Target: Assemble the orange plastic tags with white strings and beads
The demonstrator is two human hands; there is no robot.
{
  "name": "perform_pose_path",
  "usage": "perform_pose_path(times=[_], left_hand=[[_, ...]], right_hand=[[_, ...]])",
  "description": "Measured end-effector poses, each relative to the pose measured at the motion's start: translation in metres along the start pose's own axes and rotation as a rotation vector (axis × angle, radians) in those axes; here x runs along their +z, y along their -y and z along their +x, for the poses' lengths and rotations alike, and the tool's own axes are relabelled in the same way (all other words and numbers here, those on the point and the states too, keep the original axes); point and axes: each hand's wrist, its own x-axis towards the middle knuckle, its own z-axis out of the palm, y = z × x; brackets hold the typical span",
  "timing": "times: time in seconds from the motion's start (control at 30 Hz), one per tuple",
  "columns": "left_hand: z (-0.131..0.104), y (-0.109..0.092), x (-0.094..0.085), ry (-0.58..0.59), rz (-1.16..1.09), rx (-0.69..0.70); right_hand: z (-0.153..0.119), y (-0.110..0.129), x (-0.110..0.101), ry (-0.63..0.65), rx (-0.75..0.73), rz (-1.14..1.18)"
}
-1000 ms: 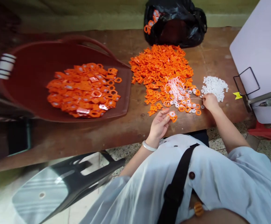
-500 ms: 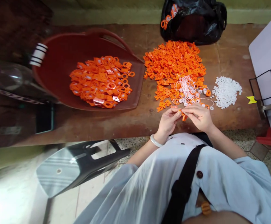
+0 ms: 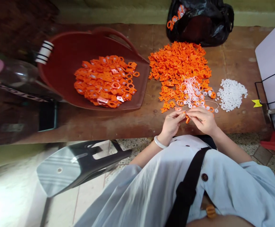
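Note:
Close together at the table's front edge, my left hand [image 3: 172, 124] and my right hand [image 3: 204, 119] pinch a small orange plastic piece [image 3: 187, 119] between their fingertips. Most of that piece is hidden by the fingers. Just beyond the hands lies a tangle of white and pink string [image 3: 191, 90] with small white discs along it. Behind it a heap of orange plastic pieces [image 3: 180, 61] spreads over the table. To the right is a pile of small white beads [image 3: 232, 94].
A dark red scoop-shaped basket [image 3: 64, 72] on the left holds many orange pieces. A black plastic bag [image 3: 203, 26] stands at the back. A phone [image 3: 48, 116] lies on the wooden table [image 3: 118, 126] at left. A grey stool [image 3: 59, 170] is below the table's edge.
The whole view has shifted slightly, so the table's things appear a little further right. Both hands stay together at the orange piece, with small finger movements.

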Motion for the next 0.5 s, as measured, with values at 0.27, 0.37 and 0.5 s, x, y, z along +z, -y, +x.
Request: perform_pose_path(times=[0.27,0.37,0.5], left_hand=[[0.003,0.007,-0.04,-0.052,-0.214,-0.102],[-0.001,0.004,-0.057,-0.125,-0.24,-0.083],[-0.007,-0.006,-0.068,-0.139,-0.252,-0.039]], right_hand=[[0.01,-0.027,0.037,0.2,0.194,0.073],[0.036,-0.055,0.057,0.295,0.263,-0.037],[0.067,-0.082,0.077,0.631,0.077,-0.251]])
